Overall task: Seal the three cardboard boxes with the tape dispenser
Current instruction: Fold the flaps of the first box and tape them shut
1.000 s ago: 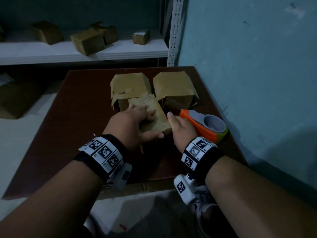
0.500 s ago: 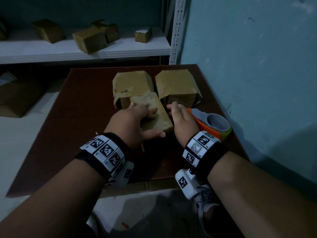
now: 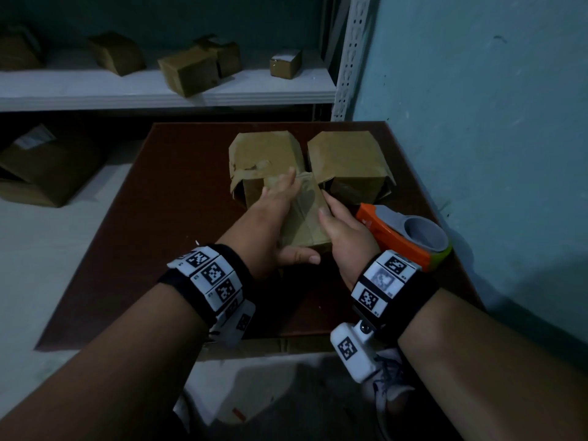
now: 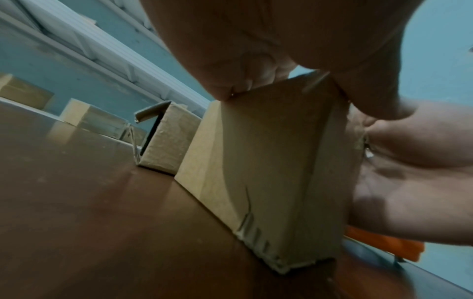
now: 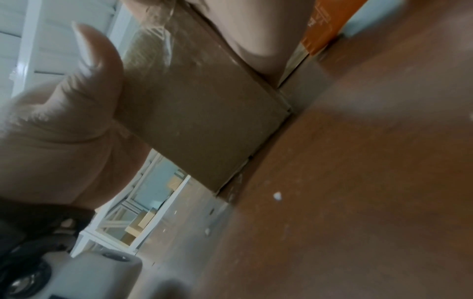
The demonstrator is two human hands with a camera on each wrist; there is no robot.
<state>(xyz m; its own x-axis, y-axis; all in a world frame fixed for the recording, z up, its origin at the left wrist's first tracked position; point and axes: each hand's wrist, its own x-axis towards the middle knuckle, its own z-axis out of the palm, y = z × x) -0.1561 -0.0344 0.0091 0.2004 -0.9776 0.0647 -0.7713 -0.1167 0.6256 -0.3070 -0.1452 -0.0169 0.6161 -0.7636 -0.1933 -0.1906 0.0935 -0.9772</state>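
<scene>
On the dark brown table (image 3: 178, 237) a small cardboard box (image 3: 304, 218) stands nearest the person, a glossy strip of clear tape along its top. The left hand (image 3: 270, 227) lies across that top with its fingers stretched out flat toward the far end and the thumb (image 3: 299, 257) pressed against the near face. The right hand (image 3: 345, 237) is on the box's right side, thumb on the top edge and the other fingers down the side; from the right wrist view its fingers (image 5: 256, 40) lie flat along the cardboard, though how tightly they press I cannot tell. Behind this box stand two more: the back left box (image 3: 265, 160) with its flaps folded down and torn tape on the front, and the back right box (image 3: 346, 160) with flaps hanging over its sides. The tape dispenser (image 3: 404, 235), orange with a grey roll holder, rests on the table just beside the right hand, by the blue-green wall (image 3: 477, 122). There is faint pale print on the orange body, too small to read, and the wrist bands (image 3: 213, 278) carry black-and-white square markers. Further brown boxes sit on the white shelf (image 3: 95, 90) beyond.
</scene>
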